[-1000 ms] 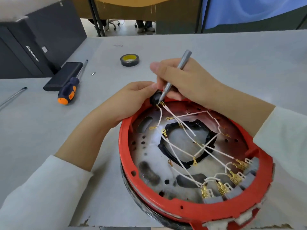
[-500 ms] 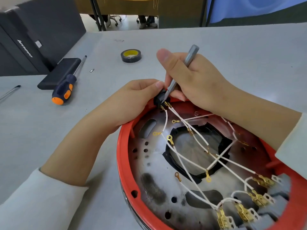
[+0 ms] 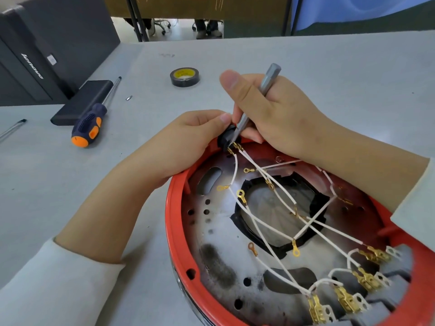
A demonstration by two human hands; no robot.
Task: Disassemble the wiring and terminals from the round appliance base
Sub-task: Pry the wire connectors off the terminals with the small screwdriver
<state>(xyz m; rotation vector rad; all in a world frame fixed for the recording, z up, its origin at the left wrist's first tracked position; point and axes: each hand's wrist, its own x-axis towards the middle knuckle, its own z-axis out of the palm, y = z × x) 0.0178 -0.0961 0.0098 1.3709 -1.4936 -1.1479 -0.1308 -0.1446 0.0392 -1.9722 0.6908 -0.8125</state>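
Right hand grips a grey tool, its tip at the black plug on the far rim of the red base. Left hand pinches that plug. White wires cross inside the base.
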